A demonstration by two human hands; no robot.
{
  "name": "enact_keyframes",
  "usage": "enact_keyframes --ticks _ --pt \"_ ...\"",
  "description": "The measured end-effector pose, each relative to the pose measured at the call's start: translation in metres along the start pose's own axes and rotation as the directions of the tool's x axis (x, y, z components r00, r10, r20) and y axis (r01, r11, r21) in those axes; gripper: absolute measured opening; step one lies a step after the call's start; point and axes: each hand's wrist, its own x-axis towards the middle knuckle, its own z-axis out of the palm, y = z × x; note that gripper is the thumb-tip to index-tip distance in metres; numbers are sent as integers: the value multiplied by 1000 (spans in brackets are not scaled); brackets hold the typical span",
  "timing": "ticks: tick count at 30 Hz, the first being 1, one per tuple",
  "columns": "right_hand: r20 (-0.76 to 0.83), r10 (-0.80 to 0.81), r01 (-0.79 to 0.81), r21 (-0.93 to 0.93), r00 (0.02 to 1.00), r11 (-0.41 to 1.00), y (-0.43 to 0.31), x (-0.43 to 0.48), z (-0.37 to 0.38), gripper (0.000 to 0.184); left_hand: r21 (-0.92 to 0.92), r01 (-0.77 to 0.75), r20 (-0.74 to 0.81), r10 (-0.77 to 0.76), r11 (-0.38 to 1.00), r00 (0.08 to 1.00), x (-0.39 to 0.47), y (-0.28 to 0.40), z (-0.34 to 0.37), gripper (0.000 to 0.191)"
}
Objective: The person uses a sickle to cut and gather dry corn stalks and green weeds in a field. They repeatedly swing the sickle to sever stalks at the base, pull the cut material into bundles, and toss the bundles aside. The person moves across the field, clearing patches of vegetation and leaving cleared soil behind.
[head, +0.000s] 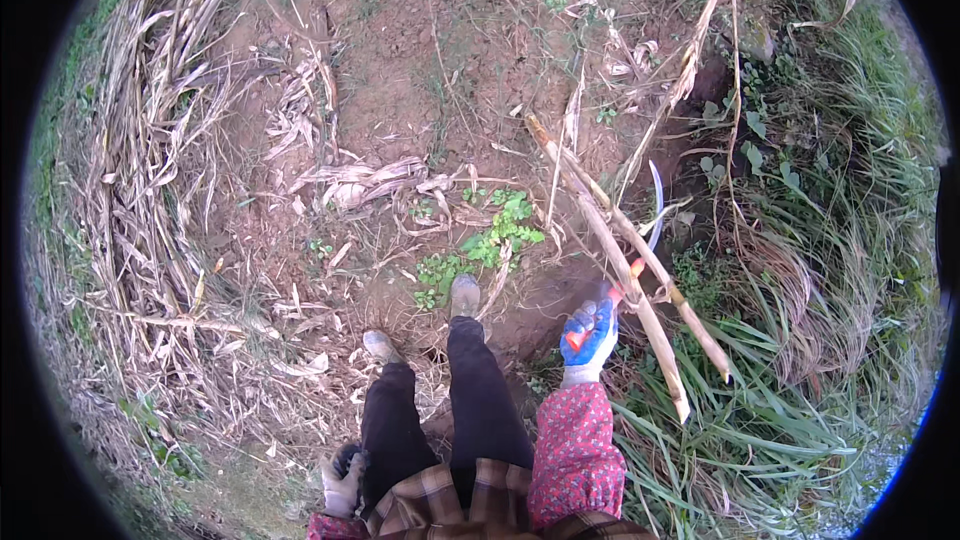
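My right hand (589, 336), in a blue-and-white work glove, is shut around the orange handle of a sickle (658, 206). The curved blade points up and away from me. Two dry, cut stalks (611, 240), apparently corn, lie across the sickle near the top of its handle; what bears their weight cannot be made out. Their paler cut ends (681, 406) point towards the green grass. By my left thigh hangs my left hand (342, 478) in a light glove with dark fingers. Its fingers look curled, and whether they hold something is hidden.
A long heap of dry corn stalks (142, 165) runs down the left side. Dry leaves (375, 184) litter the reddish soil (382, 75). Small green plants (506, 229) grow just past my shoes (465, 296). Standing dry stalks (684, 82) and tall grass (757, 390) border the right.
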Motion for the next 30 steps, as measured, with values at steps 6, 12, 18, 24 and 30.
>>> enact_keyframes --ticks 6,12,18,24,30 --pt "233 1 35 -153 973 988 5 6 138 11 350 -605 330 511 715 794 16 146 102 28" --pt "46 96 -79 -285 994 955 92 44 135 24 -115 -972 869 453 -207 -199 4 301 257 36" --pt "500 -229 547 -799 835 248 109 40 162 41 311 -515 937 347 -799 28 48 407 352 82" --pt "347 -145 283 -389 927 877 66 81 191 38 435 52 776 404 -899 484 149 479 357 70" --pt "-189 30 -125 -516 982 847 41 138 95 15 487 92 792 483 -869 375 202 498 337 21"
